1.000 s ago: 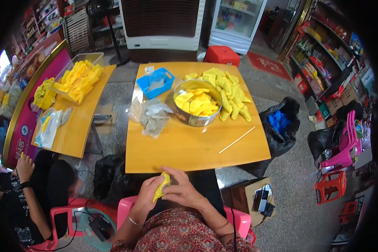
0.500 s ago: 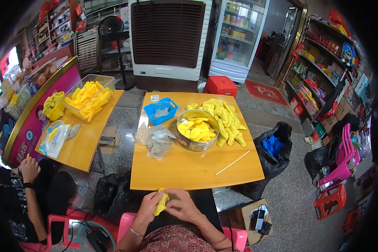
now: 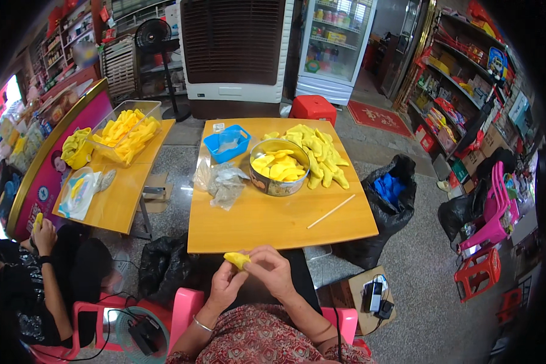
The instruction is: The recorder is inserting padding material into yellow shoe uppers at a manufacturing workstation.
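Just in front of the table's near edge, both my hands hold a small yellow fabric piece (image 3: pixel 237 260). My left hand (image 3: pixel 224 286) pinches its lower side between thumb and fingers. My right hand (image 3: pixel 271 271) has its fingertips closed on the right end. On the table (image 3: pixel 273 233) stands a round tin (image 3: pixel 279 185) filled with flat yellow pieces. A pile of plump yellow stuffed pieces (image 3: pixel 321 155) lies behind it, to the right. Left of the tin are a blue basket (image 3: pixel 226 144) and clear plastic bags (image 3: pixel 224 187). A thin pale stick (image 3: pixel 331 211) lies at the right.
At the left, a co-worker's hand (image 3: pixel 44 236) holds a yellow piece beside a side table (image 3: pixel 118 200) bearing a clear bin (image 3: pixel 127 130) of yellow pieces. A black bag (image 3: pixel 400 209) with blue contents stands right of my table. Another black bag (image 3: pixel 164 267) sits at lower left.
The view has shifted slightly. The yellow piece in my hands has turned from upright to lying more sideways, and my right fingers have come in closer around its end.
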`<state>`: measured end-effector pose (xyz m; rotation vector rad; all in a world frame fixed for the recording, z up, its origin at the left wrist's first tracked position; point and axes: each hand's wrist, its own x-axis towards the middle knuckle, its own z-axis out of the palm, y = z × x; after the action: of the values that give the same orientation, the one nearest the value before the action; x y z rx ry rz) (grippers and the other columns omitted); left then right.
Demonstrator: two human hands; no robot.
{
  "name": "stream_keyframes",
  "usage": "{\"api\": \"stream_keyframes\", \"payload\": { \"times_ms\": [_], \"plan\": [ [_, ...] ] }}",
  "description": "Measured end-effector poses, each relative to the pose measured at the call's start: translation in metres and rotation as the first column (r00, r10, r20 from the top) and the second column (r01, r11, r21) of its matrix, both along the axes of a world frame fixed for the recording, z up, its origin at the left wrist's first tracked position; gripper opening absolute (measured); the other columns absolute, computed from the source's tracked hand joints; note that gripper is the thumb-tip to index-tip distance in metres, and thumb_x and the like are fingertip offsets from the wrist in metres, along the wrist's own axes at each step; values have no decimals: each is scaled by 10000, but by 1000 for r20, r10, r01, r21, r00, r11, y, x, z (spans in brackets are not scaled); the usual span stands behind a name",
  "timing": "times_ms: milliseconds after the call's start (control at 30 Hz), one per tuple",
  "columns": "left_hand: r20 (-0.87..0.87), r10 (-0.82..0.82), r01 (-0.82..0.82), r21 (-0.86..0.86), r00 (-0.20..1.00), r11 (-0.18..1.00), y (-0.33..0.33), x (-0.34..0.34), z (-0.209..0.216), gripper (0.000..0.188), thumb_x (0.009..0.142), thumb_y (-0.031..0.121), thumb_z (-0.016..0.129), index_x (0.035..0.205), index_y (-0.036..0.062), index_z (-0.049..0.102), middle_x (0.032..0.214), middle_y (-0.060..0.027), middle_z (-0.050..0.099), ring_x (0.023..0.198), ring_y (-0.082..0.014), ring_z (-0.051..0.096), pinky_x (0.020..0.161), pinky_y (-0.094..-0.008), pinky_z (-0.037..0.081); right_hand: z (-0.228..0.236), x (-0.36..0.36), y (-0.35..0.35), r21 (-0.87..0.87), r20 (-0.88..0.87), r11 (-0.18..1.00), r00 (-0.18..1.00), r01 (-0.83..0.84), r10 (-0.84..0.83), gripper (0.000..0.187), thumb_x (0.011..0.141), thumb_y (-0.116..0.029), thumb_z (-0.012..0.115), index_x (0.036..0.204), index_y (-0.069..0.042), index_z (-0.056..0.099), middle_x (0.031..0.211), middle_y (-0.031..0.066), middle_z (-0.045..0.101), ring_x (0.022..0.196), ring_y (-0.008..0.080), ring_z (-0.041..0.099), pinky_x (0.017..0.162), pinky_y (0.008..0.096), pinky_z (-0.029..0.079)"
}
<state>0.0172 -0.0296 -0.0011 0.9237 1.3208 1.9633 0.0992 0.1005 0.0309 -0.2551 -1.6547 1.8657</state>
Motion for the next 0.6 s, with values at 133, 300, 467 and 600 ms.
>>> {"api": "stream_keyframes", "payload": {
  "times_ms": [133, 300, 467, 600],
  "plan": [
    [163, 153, -143, -69, 975, 987, -1, 6, 18, 303, 952, 56, 539, 1244, -17, 501, 1165, -98, 601, 1039, -171, 588, 898, -294, 485, 5, 10, -2, 468, -7, 882, 998, 53, -56, 145, 815, -61, 712, 960, -56, 705, 1144, 123, 543, 1077, 225, 541, 902, 309, 439],
    [385, 95, -118, 35, 918, 992, -16, 1, 28, 330, 962, 175, 559, 1225, -17, 506, 1059, -160, 639, 956, -213, 640, 831, -304, 528, 20, 18, -9, 724, 67, 687, 998, -63, 20, 401, 789, -315, 728, 1152, -150, 681, 1393, 189, 408, 1254, 350, 410, 1056, 443, 292],
    [403, 117, -101, -59, 908, 993, -12, 3, 53, 332, 939, 132, 576, 1222, -8, 472, 1067, -175, 635, 917, -228, 655, 783, -322, 556, 37, 25, -5, 819, 111, 567, 994, -90, -4, 456, 754, -392, 739, 1164, -202, 676, 1446, 204, 358, 1312, 389, 350, 1038, 506, 274],
    [356, -56, 55, 14, 933, 998, -5, 4, 60, 289, 919, 107, 616, 1164, -25, 539, 1094, -134, 646, 971, -170, 640, 819, -274, 525, 42, 26, 3, 834, 102, 548, 994, -66, -36, 498, 707, -413, 768, 1145, -191, 686, 1504, 230, 278, 1322, 411, 337, 1043, 503, 279]
  ]
}}
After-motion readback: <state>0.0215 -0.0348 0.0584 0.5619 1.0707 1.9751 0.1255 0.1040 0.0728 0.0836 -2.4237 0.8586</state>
